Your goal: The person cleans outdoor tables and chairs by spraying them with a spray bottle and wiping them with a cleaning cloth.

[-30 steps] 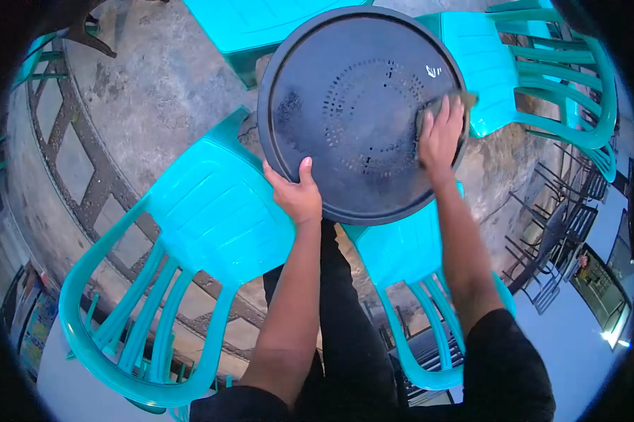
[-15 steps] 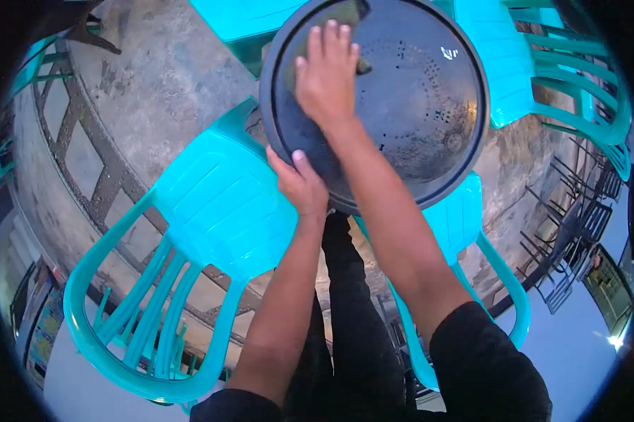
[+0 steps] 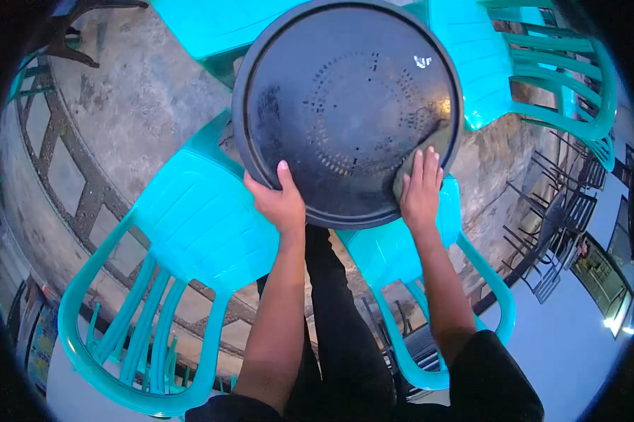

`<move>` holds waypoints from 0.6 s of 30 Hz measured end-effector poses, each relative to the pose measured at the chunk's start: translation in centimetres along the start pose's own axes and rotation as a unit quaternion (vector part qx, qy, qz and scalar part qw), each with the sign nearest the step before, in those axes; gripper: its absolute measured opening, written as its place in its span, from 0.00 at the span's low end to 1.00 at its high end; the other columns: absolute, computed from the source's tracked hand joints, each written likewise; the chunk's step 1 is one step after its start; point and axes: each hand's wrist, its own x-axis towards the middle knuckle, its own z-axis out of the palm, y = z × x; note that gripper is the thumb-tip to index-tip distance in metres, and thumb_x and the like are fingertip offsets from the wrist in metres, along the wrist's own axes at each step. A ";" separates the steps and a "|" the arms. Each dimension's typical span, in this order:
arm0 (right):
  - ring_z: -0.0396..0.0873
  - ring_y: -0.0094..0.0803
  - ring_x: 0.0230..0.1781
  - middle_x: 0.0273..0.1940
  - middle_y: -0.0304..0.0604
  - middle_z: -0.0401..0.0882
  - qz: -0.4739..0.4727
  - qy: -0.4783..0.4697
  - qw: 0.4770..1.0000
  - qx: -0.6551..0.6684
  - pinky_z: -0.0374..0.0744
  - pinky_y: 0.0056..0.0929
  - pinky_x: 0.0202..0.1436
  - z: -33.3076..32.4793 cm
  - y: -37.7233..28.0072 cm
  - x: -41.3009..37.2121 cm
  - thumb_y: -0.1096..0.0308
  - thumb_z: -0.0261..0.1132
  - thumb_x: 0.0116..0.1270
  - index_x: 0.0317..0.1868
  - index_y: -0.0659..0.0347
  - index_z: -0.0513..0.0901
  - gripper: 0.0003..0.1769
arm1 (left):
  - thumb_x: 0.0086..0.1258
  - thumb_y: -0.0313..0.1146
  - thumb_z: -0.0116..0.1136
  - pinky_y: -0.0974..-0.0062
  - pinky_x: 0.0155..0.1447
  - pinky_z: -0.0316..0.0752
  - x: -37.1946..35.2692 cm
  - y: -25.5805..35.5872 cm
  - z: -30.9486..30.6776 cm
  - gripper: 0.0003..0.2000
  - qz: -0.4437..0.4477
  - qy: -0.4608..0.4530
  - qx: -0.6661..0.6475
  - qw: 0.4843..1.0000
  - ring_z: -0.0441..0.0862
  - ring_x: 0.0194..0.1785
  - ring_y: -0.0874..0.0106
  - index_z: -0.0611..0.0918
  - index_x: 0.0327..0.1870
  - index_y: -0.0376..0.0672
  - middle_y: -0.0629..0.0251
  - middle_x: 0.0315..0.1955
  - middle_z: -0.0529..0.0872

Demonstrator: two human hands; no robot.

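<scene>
A large round black tray (image 3: 345,91) with a raised rim spans the upper middle, its surface speckled with marks and damp smears. My left hand (image 3: 278,200) grips the tray's lower left rim, thumb on top. Against the lower right part of the tray, my right hand (image 3: 421,190) presses a dark greenish-grey cloth (image 3: 429,144) with its fingers laid together over it. Part of the cloth is hidden beneath that hand.
Turquoise plastic chairs stand close by, at the left (image 3: 197,218), the lower right (image 3: 380,246) and the upper right (image 3: 471,63). A turquoise surface (image 3: 218,28) lies behind the tray. Dark metal furniture (image 3: 552,225) is at far right, on concrete floor (image 3: 141,91).
My right hand has swept the cloth from the tray's upper left to its lower right. My left hand still holds the rim. The tray sits slightly further left in view.
</scene>
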 end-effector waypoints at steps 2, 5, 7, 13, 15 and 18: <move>0.45 0.64 0.79 0.77 0.65 0.51 0.073 0.095 0.992 0.039 0.46 0.60 0.79 2.1 -1.3 1.0 0.65 0.54 0.73 0.73 0.68 0.62 0.31 | 0.69 0.42 0.67 0.57 0.57 0.76 0.0 -0.7 0.2 0.33 0.026 0.022 0.037 0.999 0.83 0.54 0.49 0.67 0.66 0.28 0.41 0.51 0.84; 0.44 0.68 0.78 0.76 0.69 0.50 0.037 0.137 0.984 0.110 0.45 0.61 0.79 2.7 -9.1 4.1 0.66 0.55 0.71 0.70 0.73 0.63 0.30 | 0.69 0.44 0.67 0.54 0.55 0.76 -0.1 0.0 0.1 0.34 -0.009 0.013 0.067 0.998 0.84 0.52 0.45 0.68 0.65 0.29 0.40 0.49 0.84; 0.46 0.65 0.79 0.76 0.66 0.52 -0.030 0.074 0.986 0.149 0.46 0.60 0.79 0.8 -14.1 7.5 0.65 0.58 0.69 0.72 0.71 0.62 0.34 | 0.68 0.47 0.67 0.51 0.51 0.77 0.3 -1.1 0.4 0.34 0.035 0.037 0.112 0.992 0.83 0.49 0.41 0.68 0.64 0.29 0.37 0.46 0.85; 0.55 0.53 0.78 0.75 0.56 0.59 -0.313 0.113 0.940 0.076 0.54 0.53 0.79 -1.2 -11.1 19.7 0.57 0.56 0.72 0.74 0.59 0.64 0.33 | 0.68 0.48 0.67 0.50 0.47 0.78 0.1 -0.8 0.5 0.33 0.047 0.031 0.093 0.994 0.85 0.45 0.41 0.69 0.61 0.29 0.37 0.41 0.86; 0.56 0.51 0.78 0.75 0.53 0.60 -0.305 0.125 0.944 0.008 0.55 0.53 0.78 -2.1 -7.5 21.3 0.56 0.54 0.73 0.74 0.56 0.64 0.32 | 0.69 0.47 0.66 0.53 0.50 0.77 -0.3 -0.9 0.4 0.32 0.031 0.029 0.078 0.996 0.85 0.48 0.44 0.70 0.62 0.30 0.40 0.44 0.86; 0.55 0.51 0.78 0.75 0.54 0.59 -0.158 0.161 0.974 -0.005 0.55 0.55 0.77 -2.3 -0.7 20.9 0.56 0.53 0.75 0.74 0.55 0.64 0.30 | 0.70 0.46 0.65 0.55 0.55 0.76 -0.2 -0.1 0.3 0.31 0.002 0.019 0.055 0.998 0.84 0.51 0.46 0.70 0.64 0.30 0.40 0.48 0.85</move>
